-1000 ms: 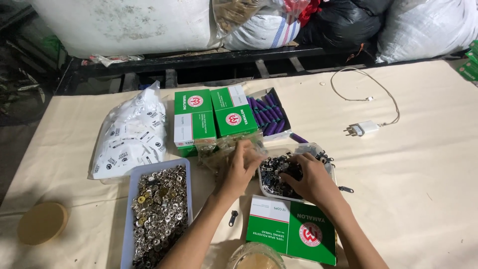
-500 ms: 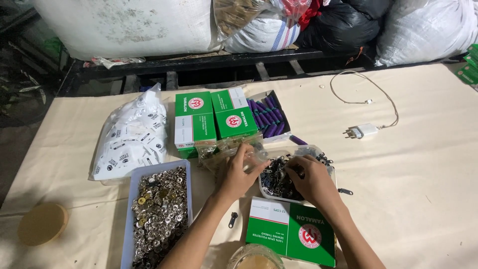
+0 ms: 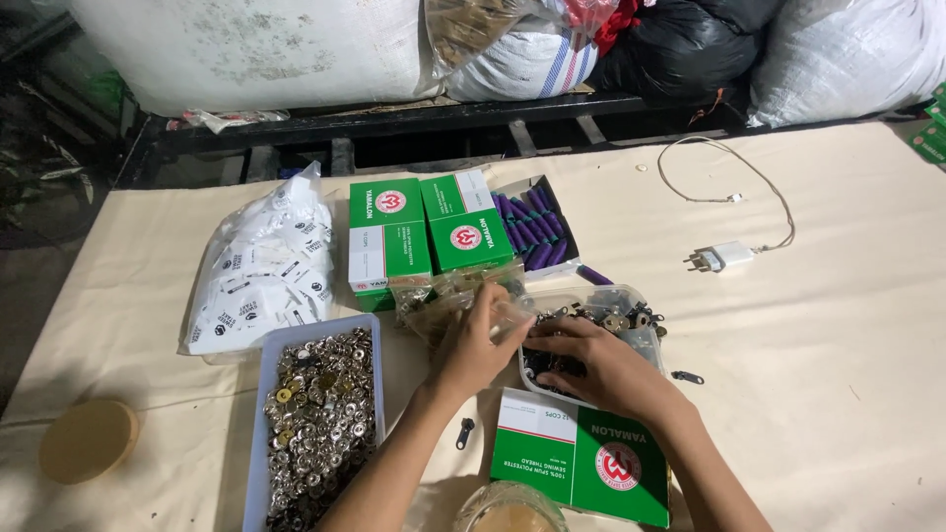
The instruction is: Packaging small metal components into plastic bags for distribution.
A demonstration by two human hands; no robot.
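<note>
Clear plastic bag point(image 3: 448, 305) pinched in left hand point(image 3: 473, 345); right hand point(image 3: 596, 360) loosely spread over dark zipper pulls point(image 3: 591, 320) in tub

Green-and-white boxes point(image 3: 424, 236), purple spools point(image 3: 532, 229), silvery buttons point(image 3: 315, 424), cream tablecloth point(image 3: 838, 325).

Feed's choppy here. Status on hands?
Left hand gripping clear bag. Right hand flat in zipper-pull tub. Green box under wrist.
</note>
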